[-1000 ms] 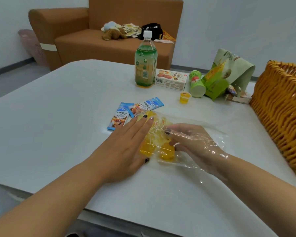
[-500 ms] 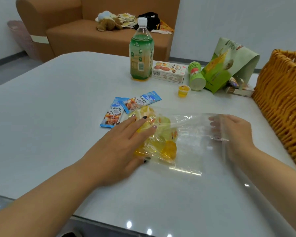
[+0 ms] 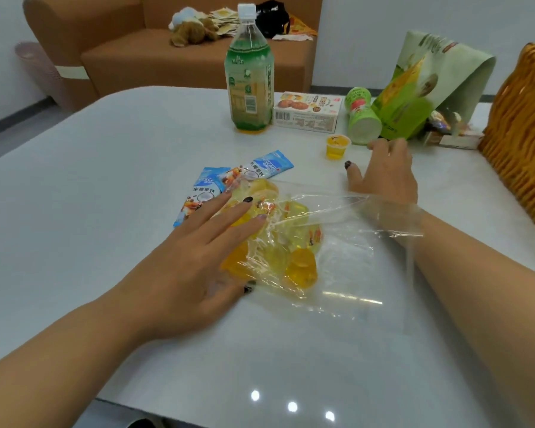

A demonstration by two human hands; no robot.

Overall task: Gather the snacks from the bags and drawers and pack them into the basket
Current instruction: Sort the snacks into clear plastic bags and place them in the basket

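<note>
A clear plastic bag point(image 3: 346, 273) of several yellow jelly cups point(image 3: 300, 267) lies on the white table point(image 3: 90, 196). My left hand point(image 3: 198, 261) rests flat on the bag's left side, fingers spread. My right hand point(image 3: 386, 171) hovers open past the bag's mouth, just right of a single loose jelly cup point(image 3: 337, 146), with the bag film draped over its wrist. The wicker basket point(image 3: 525, 143) stands at the right edge. Two blue sachets point(image 3: 204, 189) lie beside my left fingertips.
At the back of the table stand a green drink bottle point(image 3: 250, 78), a biscuit box point(image 3: 308, 111), a green tube lying on its side point(image 3: 363, 117) and a tipped green snack bag point(image 3: 426, 84) with small items spilling out. A brown sofa point(image 3: 155, 47) stands behind.
My right hand came out of the clear bag and moved forward to the loose jelly cup. My left hand stayed pressed on the bag.
</note>
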